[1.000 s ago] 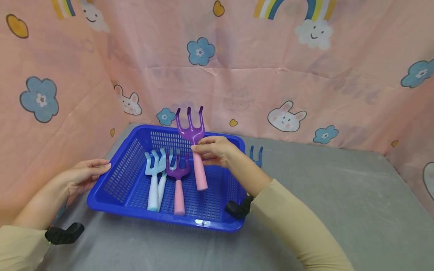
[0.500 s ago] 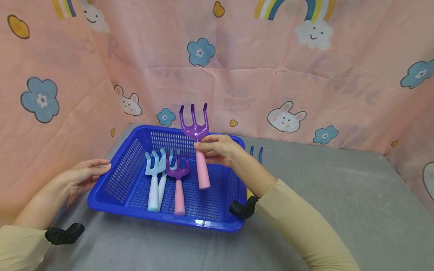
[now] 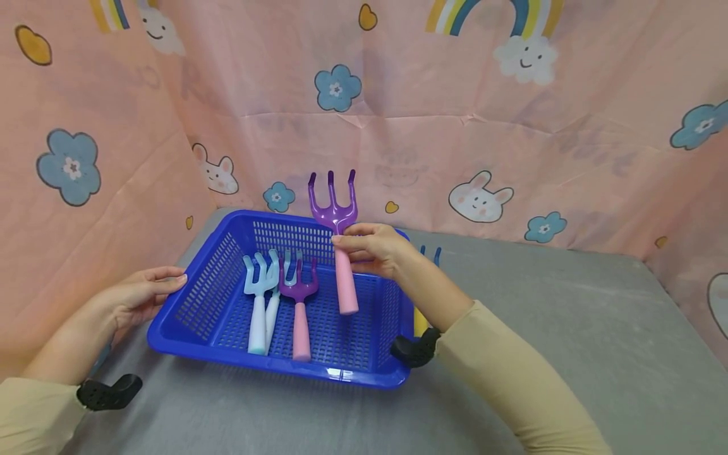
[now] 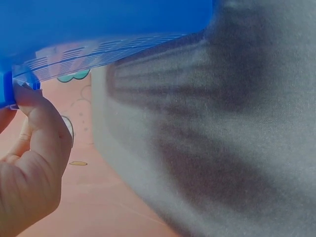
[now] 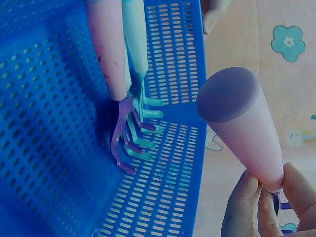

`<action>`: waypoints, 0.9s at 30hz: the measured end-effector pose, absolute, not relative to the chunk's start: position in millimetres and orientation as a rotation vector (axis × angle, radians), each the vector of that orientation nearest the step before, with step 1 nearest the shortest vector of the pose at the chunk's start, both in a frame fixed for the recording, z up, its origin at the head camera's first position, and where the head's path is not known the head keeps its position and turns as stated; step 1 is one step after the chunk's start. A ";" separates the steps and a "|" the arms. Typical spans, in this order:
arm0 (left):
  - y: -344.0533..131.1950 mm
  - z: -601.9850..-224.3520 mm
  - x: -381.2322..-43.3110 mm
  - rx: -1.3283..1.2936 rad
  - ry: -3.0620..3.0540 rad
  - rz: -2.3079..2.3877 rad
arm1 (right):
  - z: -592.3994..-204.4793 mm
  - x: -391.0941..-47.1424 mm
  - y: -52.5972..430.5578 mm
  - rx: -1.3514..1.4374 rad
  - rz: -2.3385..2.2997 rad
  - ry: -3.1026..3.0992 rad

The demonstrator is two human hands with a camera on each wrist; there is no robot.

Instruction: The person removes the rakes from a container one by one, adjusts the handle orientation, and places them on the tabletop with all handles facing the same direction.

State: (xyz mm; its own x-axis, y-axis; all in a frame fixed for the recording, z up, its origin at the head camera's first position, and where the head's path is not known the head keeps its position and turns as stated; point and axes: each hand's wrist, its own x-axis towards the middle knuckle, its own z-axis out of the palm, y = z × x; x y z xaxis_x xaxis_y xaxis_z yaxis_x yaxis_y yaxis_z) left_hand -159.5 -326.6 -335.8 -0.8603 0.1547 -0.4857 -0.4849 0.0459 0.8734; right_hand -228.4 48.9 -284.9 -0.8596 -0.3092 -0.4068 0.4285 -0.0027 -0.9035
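Observation:
My right hand (image 3: 375,248) pinches a toy garden fork (image 3: 345,278) near the top of its pink handle, its three purple tines pointing up. It is held over the right part of a blue plastic basket (image 3: 364,378); the handle's butt end faces the camera in the right wrist view. At the basket's left rim my left hand (image 3: 139,296) grips the edge, thumb on top. Inside lie a second pink-handled purple fork (image 3: 300,328) and a light blue fork (image 3: 258,316), with another pale fork (image 3: 272,316) partly hidden beneath them.
Right of the basket, blue tines (image 3: 436,255) and a yellow handle (image 3: 419,323) show, partly covered by my right forearm. The grey tabletop (image 3: 557,328) extends to the right. A pink printed cloth (image 3: 398,145) hangs behind and at both sides.
My right hand has moved a little to the right and up with the fork, whose tines now stand more upright. The left hand and the basket stay put.

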 end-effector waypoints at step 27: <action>-326.6 -336.9 -160.6 -0.325 1.833 1.885 | -280.2 -229.0 70.2 0.126 -1.916 1.812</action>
